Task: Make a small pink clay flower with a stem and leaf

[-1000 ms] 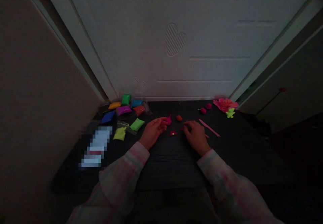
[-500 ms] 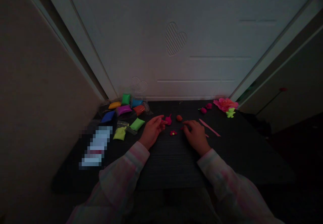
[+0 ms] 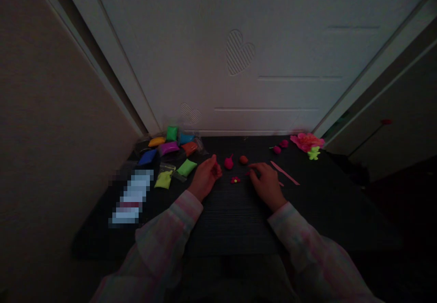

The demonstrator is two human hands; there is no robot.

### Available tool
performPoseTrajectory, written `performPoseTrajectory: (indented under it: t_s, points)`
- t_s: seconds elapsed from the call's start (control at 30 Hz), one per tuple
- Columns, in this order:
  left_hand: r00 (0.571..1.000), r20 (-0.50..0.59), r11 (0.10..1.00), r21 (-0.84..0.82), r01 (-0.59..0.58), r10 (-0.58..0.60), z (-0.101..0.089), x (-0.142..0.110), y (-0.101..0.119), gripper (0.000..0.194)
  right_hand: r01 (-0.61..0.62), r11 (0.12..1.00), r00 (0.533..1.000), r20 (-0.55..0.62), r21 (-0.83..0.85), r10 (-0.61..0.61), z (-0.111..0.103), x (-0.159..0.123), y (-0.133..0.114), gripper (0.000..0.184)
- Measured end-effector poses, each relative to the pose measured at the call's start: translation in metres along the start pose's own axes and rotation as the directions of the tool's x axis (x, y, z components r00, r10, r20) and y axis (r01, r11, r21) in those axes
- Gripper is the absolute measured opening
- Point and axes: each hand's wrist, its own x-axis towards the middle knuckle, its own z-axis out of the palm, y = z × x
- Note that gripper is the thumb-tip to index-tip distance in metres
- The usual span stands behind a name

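Note:
My left hand (image 3: 206, 177) hovers over the dark table with its fingers curled together; whether anything is inside them is hidden. Just right of it sits a round pink clay piece (image 3: 228, 162) with a thin pointed stem. My right hand (image 3: 267, 183) rests on the table, fingers bent down over a small pink clay piece (image 3: 248, 173) that barely shows at the fingertips. Between the hands lie a reddish-brown clay ball (image 3: 243, 159) and a small pink clay flower (image 3: 235, 180) with a yellow centre.
Clay packets, among them a purple packet (image 3: 169, 148) and a light green packet (image 3: 186, 167), lie left, near a blurred phone-like object (image 3: 132, 198). Right are a pink clay knife (image 3: 286, 173), pink balls (image 3: 276, 149), a pink flower (image 3: 305, 141) and a yellow-green bear-shaped figure (image 3: 313, 153). A white door (image 3: 235, 93) stands behind.
My left hand has drawn slightly back from the round pink piece, and its fingers have curled in from a more outstretched pose. My right hand stays nearly still.

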Motion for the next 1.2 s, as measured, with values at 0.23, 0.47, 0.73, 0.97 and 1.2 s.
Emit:
performPoseTrajectory:
  t_s: [0.23, 0.47, 0.73, 0.97, 1.2]
  points:
    - [1.000, -0.009, 0.999, -0.036, 0.011, -0.011, 0.002, -0.001, -0.001, 0.001, 0.005, 1.000, 1.000, 0.003, 0.004, -0.005, 0.001, 0.000, 0.001, 0.020]
    - [1.000, 0.007, 0.998, -0.069, 0.010, -0.009, 0.004, -0.002, 0.000, 0.013, 0.001, 1.000, 1.000, 0.004, -0.001, -0.001, 0.001, 0.000, 0.001, 0.020]
    - [0.999, -0.018, 0.989, -0.147, 0.024, -0.027, 0.002, -0.001, 0.001, 0.014, 0.010, 1.000, 1.000, 0.007, 0.009, -0.010, 0.001, 0.000, 0.002, 0.020]
    - [0.996, -0.029, 0.942, -0.327, 0.073, -0.087, -0.005, 0.003, 0.009, 0.019, 0.003, 1.000, 1.000, 0.002, 0.017, -0.003, 0.001, 0.000, 0.001, 0.020]
    - [0.996, -0.051, 0.906, -0.422, 0.042, -0.070, -0.007, 0.005, 0.014, 0.019, 0.000, 0.999, 1.000, -0.011, 0.048, 0.000, 0.001, -0.001, 0.001, 0.021]
